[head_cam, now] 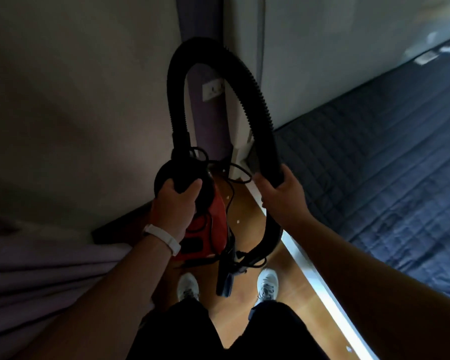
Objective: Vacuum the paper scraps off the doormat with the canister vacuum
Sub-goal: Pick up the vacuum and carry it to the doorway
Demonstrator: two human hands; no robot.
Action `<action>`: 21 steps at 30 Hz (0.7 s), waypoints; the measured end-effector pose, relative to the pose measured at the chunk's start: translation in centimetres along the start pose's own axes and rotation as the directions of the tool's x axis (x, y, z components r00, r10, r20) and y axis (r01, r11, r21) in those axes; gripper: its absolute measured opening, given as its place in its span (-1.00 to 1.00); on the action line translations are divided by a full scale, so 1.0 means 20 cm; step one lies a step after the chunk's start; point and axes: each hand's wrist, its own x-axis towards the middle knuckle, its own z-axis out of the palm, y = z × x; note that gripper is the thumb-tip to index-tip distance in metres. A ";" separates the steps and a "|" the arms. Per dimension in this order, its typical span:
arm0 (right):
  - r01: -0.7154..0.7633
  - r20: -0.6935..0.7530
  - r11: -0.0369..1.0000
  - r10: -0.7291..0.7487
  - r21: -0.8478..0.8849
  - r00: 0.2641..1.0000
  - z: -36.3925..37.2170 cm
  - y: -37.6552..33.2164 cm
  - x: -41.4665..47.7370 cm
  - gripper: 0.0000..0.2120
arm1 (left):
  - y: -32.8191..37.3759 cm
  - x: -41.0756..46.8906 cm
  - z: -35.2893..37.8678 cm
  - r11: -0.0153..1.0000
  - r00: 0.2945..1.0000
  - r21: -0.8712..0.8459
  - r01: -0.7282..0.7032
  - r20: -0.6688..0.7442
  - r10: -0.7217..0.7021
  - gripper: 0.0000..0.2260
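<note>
Head view. Item: red vacuum [213,219], lifted clear of the wood floor [247,203], my left hand [176,203] clenched on its black top handle. Item: black ribbed hose [260,100], arched high, my right hand [281,193] wrapped round it near the lower end; nozzle [225,281] dangling between my shoes. Item: loose cord [240,175], trailing by the wall socket [213,88]. Doormat: not in sight. Small pale flecks on the floor, maybe scraps. Risks, as I judge: cord snagging my feet; nozzle swinging into my shins; hose pulling loose under the vacuum's weight.
</note>
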 end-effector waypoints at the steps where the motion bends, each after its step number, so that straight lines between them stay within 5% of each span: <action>1: 0.013 -0.014 1.000 -0.013 0.012 1.000 -0.05 -0.07 -0.03 -0.80 | 0.07 -0.03 -0.02 1.000 1.000 -0.003 -0.019 0.007 0.019 -0.72; 6: 0.107 -0.142 0.992 -0.097 0.065 0.985 -0.25 -0.33 -0.16 -0.79 | 0.38 -0.11 -0.06 0.992 0.988 -0.039 -0.121 0.090 0.124 -0.68; 10: 0.122 -0.297 0.990 -0.095 0.075 0.950 -0.36 -0.43 -0.28 -0.78 | 0.53 -0.17 -0.03 0.980 0.958 -0.108 -0.166 0.218 0.186 -0.88; 15: 0.042 -0.470 0.995 0.004 0.086 0.883 -0.52 -0.45 -0.50 -0.85 | 0.68 -0.29 0.09 0.963 0.871 -0.093 -0.252 0.411 0.268 -0.77; 21: 0.045 -0.654 0.991 0.051 0.128 0.755 -0.80 -0.38 -0.83 -0.84 | 0.78 -0.55 0.31 0.946 0.749 -0.085 -0.313 0.591 0.301 -0.90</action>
